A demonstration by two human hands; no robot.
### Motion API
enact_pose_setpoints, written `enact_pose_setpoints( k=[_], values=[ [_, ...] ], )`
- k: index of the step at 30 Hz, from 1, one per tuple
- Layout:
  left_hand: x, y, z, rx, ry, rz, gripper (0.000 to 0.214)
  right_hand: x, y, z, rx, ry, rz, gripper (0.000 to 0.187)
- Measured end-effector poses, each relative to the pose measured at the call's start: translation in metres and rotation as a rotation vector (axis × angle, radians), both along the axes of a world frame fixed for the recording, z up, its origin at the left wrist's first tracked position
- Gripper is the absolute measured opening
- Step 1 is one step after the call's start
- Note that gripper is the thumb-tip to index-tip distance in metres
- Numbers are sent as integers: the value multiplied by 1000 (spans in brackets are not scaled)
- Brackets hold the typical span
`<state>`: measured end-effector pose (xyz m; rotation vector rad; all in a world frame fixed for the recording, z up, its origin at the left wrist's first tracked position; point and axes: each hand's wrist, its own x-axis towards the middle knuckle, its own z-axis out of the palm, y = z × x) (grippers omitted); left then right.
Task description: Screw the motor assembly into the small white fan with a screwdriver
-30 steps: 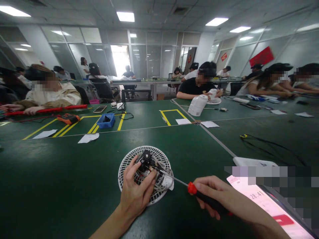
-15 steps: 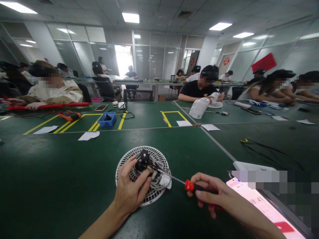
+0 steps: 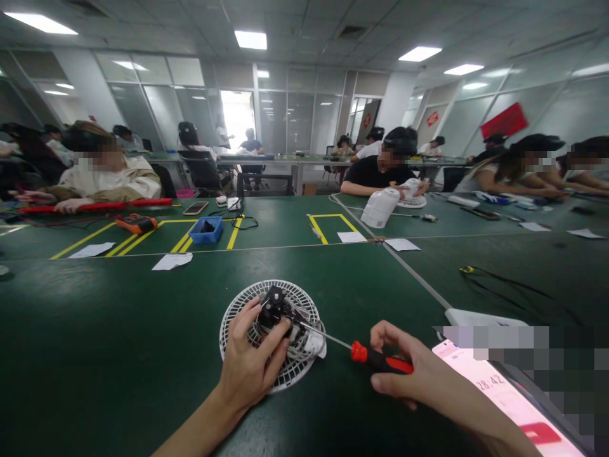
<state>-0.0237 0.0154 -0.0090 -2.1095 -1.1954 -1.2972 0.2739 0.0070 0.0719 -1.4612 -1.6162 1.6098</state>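
A round white fan grille [image 3: 231,312] lies on the green table in front of me. On it sit a black motor-like part [image 3: 273,302] and a bundle of pale cable [image 3: 297,351]. My left hand [image 3: 252,355] grips the black part from the left, thumb and fingers around its near side. In my right hand [image 3: 402,368] is a screwdriver [image 3: 375,357] with a red and black handle, held loosely with the fingers partly spread around it. Its shaft slants left to the black part; the tip's exact seat is hidden.
A lit phone [image 3: 495,387] stands at my right, near a white object [image 3: 485,317] and a black cord [image 3: 514,284]. Farther off are a blue bin [image 3: 205,231], paper sheets [image 3: 172,261], an orange tool [image 3: 136,223] and a white housing [image 3: 380,207]. Several people sit at the tables.
My right hand's fingers have loosened and shifted on the screwdriver handle, baring more of it. The handle has moved slightly left and up. My left hand keeps its hold.
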Motion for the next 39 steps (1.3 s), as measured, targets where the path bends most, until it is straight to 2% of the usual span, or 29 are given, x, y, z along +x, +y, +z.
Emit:
enact_pose_setpoints(
  k=[5,8,13,16,18,23,30,35,39],
  values=[
    [0,0,0,-10,1,-9,36,2,0,3,24,-46,2,44],
    [1,0,0,-6,-1,-11,36,2,0,2,50,-72,10,47],
    [-1,-1,0,-7,12,-14,36,2,1,-3,5,-83,26,52],
    [-2,-1,-1,-10,20,-26,37,3,1,-1,73,-104,32,43],
    [-2,0,-2,-11,21,-33,38,3,0,1,96,-141,14,46],
    [-2,0,-3,-11,14,-42,37,-1,-2,4,43,-111,5,40],
    [-2,-1,-2,-6,14,-39,38,1,2,-1,113,-115,21,51],
    [-2,0,-3,-12,21,-46,39,-2,2,3,183,-147,-44,43],
    [-2,1,-4,-15,18,-46,40,-4,1,6,97,-147,-62,38]
  ],
)
